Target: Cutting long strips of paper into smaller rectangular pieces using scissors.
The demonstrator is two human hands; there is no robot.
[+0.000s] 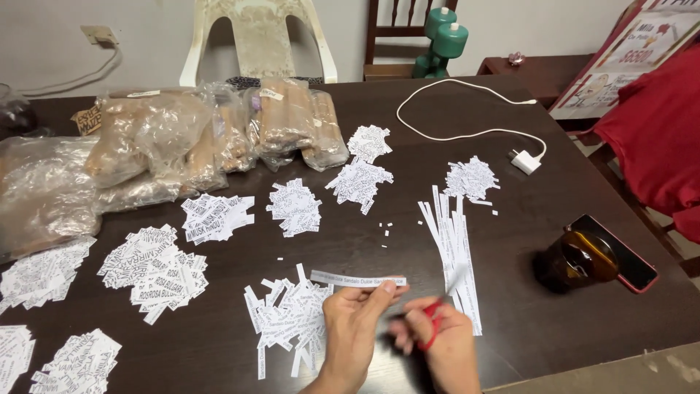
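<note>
Pinching printed paper strip (357,279) at right end, left hand (355,321) holds it level above table (554,321); right hand (437,339) fingers closed through red scissors (432,321). Strip light, floppy, tear-prone; grip near end.

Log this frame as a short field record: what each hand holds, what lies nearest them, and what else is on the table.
left hand: left hand pinches one end of a printed paper strip, held level above the table
right hand: right hand grips red-handled scissors; blades blurred
nearest: pile of cut labels left of the hands; uncut long strips to the right
table: dark wooden table
also there: plastic bags at the far edge, white charger cable, amber jar beside a phone
</note>
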